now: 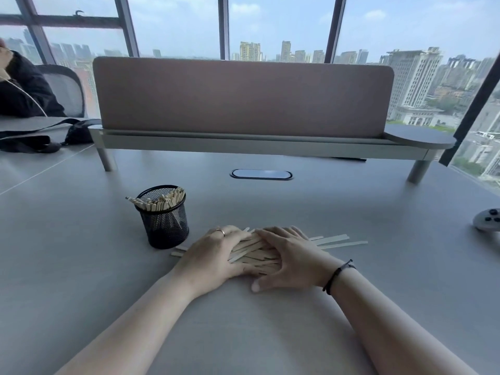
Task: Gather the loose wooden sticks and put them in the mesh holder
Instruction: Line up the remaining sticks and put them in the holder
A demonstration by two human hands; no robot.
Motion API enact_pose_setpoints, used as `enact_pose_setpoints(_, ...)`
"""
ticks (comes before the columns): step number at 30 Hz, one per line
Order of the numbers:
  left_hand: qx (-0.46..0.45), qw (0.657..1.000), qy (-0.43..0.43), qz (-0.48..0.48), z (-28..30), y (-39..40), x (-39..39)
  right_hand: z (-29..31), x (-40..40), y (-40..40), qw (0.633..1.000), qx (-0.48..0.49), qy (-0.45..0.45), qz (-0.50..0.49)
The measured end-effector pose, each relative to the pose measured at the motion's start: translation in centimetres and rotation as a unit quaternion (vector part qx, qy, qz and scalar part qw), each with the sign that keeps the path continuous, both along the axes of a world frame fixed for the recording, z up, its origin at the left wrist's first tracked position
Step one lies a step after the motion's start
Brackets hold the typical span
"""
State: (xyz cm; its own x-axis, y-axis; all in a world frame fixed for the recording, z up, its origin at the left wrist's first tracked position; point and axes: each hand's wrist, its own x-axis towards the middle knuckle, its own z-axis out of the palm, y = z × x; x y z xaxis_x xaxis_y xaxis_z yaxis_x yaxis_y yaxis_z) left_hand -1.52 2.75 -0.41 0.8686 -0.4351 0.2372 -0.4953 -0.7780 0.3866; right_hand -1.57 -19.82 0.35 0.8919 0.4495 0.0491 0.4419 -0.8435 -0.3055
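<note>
A pile of pale loose wooden sticks (255, 253) lies flat on the grey table (270, 334) in front of me. My left hand (211, 255), with a ring on one finger, cups the pile's left side. My right hand (290, 259), with a black band at the wrist, lies over the pile's right side, thumb flat on the table. A few stick ends (339, 240) poke out to the right and a few more stick ends (180, 251) to the left. The black mesh holder (165, 221) stands upright just left of the pile and holds several sticks.
A pink divider screen (243, 96) on a raised shelf crosses the back of the table, with a cable port (261, 174) before it. A grey controller (487, 219) sits at the right edge. A black strap bag (40, 138) and a seated person (21, 85) are far left.
</note>
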Motion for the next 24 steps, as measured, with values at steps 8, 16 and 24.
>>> enact_pose_setpoints(8,0.008,0.999,0.012,0.041,-0.2,0.2,0.5,-0.2,0.5,0.3,0.997,0.041,-0.050,-0.031)
enact_pose_setpoints(16,-0.042,0.999,-0.003,-0.021,-0.3,0.8,0.3,-0.2,0.6,0.4,0.996,0.045,-0.065,-0.043)
enact_pose_setpoints(24,0.131,0.983,-0.129,-0.022,0.3,0.1,0.5,-0.7,0.7,0.4,0.993,0.063,-0.076,-0.059)
